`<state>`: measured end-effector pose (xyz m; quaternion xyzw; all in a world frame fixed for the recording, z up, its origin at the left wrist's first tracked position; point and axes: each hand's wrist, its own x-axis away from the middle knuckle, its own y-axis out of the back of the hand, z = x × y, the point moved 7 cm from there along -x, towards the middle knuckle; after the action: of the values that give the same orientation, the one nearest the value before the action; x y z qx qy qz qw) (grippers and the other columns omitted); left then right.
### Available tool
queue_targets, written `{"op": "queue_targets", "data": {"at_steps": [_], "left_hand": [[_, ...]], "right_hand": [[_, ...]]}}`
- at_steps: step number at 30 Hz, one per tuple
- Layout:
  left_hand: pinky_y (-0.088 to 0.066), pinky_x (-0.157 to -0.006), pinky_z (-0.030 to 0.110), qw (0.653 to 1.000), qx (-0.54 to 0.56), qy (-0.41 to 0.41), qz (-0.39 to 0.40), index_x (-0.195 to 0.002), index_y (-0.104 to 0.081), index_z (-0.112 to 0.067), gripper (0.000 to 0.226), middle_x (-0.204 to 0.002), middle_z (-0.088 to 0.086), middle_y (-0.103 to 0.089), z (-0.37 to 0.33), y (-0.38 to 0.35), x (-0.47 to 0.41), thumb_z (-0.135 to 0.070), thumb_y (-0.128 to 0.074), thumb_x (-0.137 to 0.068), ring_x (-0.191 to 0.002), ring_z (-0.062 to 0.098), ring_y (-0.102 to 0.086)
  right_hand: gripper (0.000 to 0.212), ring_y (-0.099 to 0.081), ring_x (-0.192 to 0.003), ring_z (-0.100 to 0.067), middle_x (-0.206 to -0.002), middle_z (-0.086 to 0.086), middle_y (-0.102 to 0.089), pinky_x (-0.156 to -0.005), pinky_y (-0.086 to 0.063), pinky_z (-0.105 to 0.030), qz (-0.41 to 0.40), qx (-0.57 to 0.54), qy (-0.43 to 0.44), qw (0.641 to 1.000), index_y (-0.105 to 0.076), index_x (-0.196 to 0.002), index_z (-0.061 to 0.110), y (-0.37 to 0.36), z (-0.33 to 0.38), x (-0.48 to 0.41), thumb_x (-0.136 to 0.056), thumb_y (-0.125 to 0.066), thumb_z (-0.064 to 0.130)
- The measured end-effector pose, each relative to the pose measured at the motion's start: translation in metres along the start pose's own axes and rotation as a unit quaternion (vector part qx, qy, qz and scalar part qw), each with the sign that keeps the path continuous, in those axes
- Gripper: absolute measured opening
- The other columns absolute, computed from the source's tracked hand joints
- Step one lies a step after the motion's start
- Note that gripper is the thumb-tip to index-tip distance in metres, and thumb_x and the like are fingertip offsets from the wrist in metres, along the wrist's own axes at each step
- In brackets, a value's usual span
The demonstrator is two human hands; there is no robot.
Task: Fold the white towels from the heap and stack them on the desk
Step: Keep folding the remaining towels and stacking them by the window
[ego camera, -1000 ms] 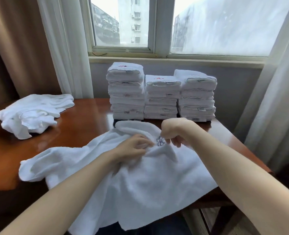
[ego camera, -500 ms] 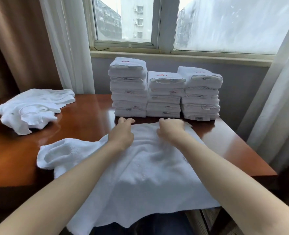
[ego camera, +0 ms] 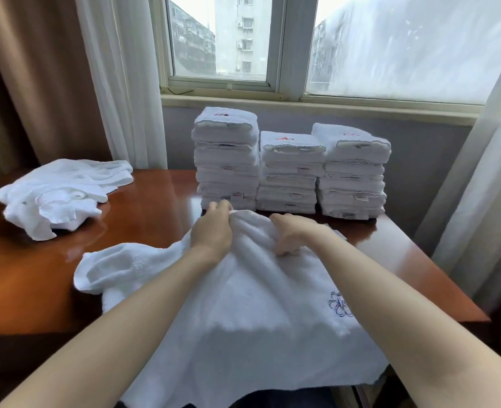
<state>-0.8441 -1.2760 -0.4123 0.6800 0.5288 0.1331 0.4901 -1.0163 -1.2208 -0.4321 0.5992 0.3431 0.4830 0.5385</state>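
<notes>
A white towel [ego camera: 243,313] with a blue embroidered flower lies spread over the front of the wooden desk [ego camera: 143,219] and hangs off its near edge. My left hand [ego camera: 212,228] grips the towel's far edge, fingers curled round the cloth. My right hand [ego camera: 290,235] grips the same far edge a little to the right, bunching it. Three stacks of folded white towels [ego camera: 290,169] stand side by side at the back of the desk, just beyond my hands. A heap of unfolded white towels [ego camera: 58,195] lies at the desk's far left.
The window and sill run behind the stacks. White sheer curtains [ego camera: 122,78] hang at the left and right, with a brown drape further left. The desk's right edge [ego camera: 437,269] drops off beside the right curtain.
Both hands went from the towel's middle to its far edge and now grip it bunched. The blue flower now shows at the towel's right side.
</notes>
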Motion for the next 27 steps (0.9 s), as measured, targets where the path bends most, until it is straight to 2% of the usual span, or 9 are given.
{"op": "queue_targets", "data": {"at_steps": [5, 7, 10, 12, 14, 19, 21, 23, 27], "left_hand": [[-0.025, -0.07, 0.031, 0.992, 0.019, -0.035, -0.121, -0.106, -0.058, -0.018, 0.02, -0.113, 0.009, -0.058, -0.019, 0.03, -0.01, -0.011, -0.041, -0.097, -0.096, 0.034, -0.057], [-0.025, -0.07, 0.03, 0.988, 0.018, -0.038, -0.148, -0.104, -0.059, -0.016, 0.021, -0.112, 0.011, -0.059, -0.021, 0.039, -0.017, -0.006, -0.043, -0.094, -0.099, 0.036, -0.056], [-0.038, -0.082, 0.042, 0.985, 0.053, -0.042, -0.157, -0.107, -0.059, -0.008, 0.022, -0.116, 0.017, -0.055, -0.031, 0.043, -0.022, -0.001, -0.044, -0.092, -0.103, 0.039, -0.054], [-0.04, -0.085, 0.046, 0.982, 0.068, -0.035, -0.175, -0.108, -0.059, -0.007, 0.022, -0.117, 0.019, -0.053, -0.038, 0.047, -0.021, 0.0, -0.044, -0.093, -0.105, 0.039, -0.053], [-0.039, -0.086, 0.046, 0.976, 0.076, -0.047, -0.197, -0.107, -0.059, -0.006, 0.022, -0.117, 0.019, -0.052, -0.046, 0.053, -0.015, 0.001, -0.044, -0.093, -0.105, 0.039, -0.052], [-0.036, -0.093, 0.042, 0.961, 0.025, -0.129, -0.245, -0.116, -0.058, -0.002, 0.032, -0.128, 0.019, -0.05, -0.073, 0.075, 0.01, 0.003, -0.05, -0.085, -0.113, 0.038, -0.051], [-0.035, -0.1, 0.043, 0.956, 0.002, -0.145, -0.256, -0.126, -0.053, -0.003, 0.044, -0.142, 0.016, -0.043, -0.082, 0.087, 0.019, 0.0, -0.054, -0.082, -0.127, 0.036, -0.045], [-0.034, -0.103, 0.044, 0.95, -0.007, -0.157, -0.27, -0.133, -0.048, -0.004, 0.052, -0.15, 0.015, -0.036, -0.089, 0.104, 0.028, -0.003, -0.056, -0.082, -0.134, 0.036, -0.039], [-0.043, -0.095, 0.047, 0.915, -0.03, -0.219, -0.337, -0.132, -0.053, -0.002, 0.051, -0.147, 0.022, -0.043, -0.102, 0.147, 0.051, -0.008, -0.062, -0.082, -0.126, 0.041, -0.049]], "right_hand": [[0.023, -0.069, -0.05, -0.021, -0.075, -0.004, -0.07, -0.05, -0.059, -0.033, -0.082, -0.168, -0.073, 0.98, -0.054, -0.09, 0.015, 0.022, -0.026, 0.012, -0.068, -0.056, 0.013], [0.018, -0.071, -0.059, -0.027, -0.078, -0.007, -0.071, -0.061, -0.062, -0.041, -0.165, -0.229, -0.105, 0.954, -0.055, -0.085, 0.014, 0.038, -0.043, 0.022, -0.069, -0.051, 0.007], [0.012, -0.071, -0.068, -0.028, -0.073, -0.005, -0.068, -0.074, -0.059, -0.048, -0.271, -0.403, -0.122, 0.866, -0.049, -0.077, 0.019, 0.053, -0.058, 0.038, -0.073, -0.05, 0.008], [0.011, -0.07, -0.076, -0.028, -0.072, 0.002, -0.064, -0.079, -0.056, -0.042, -0.313, -0.464, -0.129, 0.819, -0.047, -0.075, 0.022, 0.059, -0.061, 0.045, -0.076, -0.051, 0.011], [0.014, -0.064, -0.084, -0.024, -0.074, 0.01, -0.06, -0.071, -0.046, -0.027, -0.374, -0.451, -0.128, 0.8, -0.046, -0.075, 0.024, 0.068, -0.062, 0.059, -0.079, -0.055, 0.014], [0.016, -0.053, -0.081, 0.001, -0.084, 0.0, -0.06, -0.077, -0.04, -0.018, -0.546, -0.393, -0.051, 0.738, -0.054, -0.085, 0.017, 0.093, -0.05, 0.112, -0.08, -0.059, 0.003], [0.019, -0.055, -0.088, -0.013, -0.087, 0.002, -0.057, -0.081, -0.041, -0.027, -0.598, -0.388, -0.01, 0.702, -0.052, -0.086, 0.015, 0.106, -0.038, 0.136, -0.08, -0.059, -0.001], [0.016, -0.049, -0.091, -0.008, -0.089, 0.002, -0.059, -0.095, -0.044, -0.043, -0.663, -0.351, 0.026, 0.661, -0.054, -0.084, 0.01, 0.121, -0.027, 0.165, -0.078, -0.059, -0.004], [0.008, -0.062, -0.095, -0.022, -0.095, -0.003, -0.065, -0.105, -0.033, -0.063, -0.744, -0.268, 0.073, 0.607, -0.059, -0.086, 0.004, 0.148, -0.009, 0.212, -0.081, -0.06, -0.002]]}}
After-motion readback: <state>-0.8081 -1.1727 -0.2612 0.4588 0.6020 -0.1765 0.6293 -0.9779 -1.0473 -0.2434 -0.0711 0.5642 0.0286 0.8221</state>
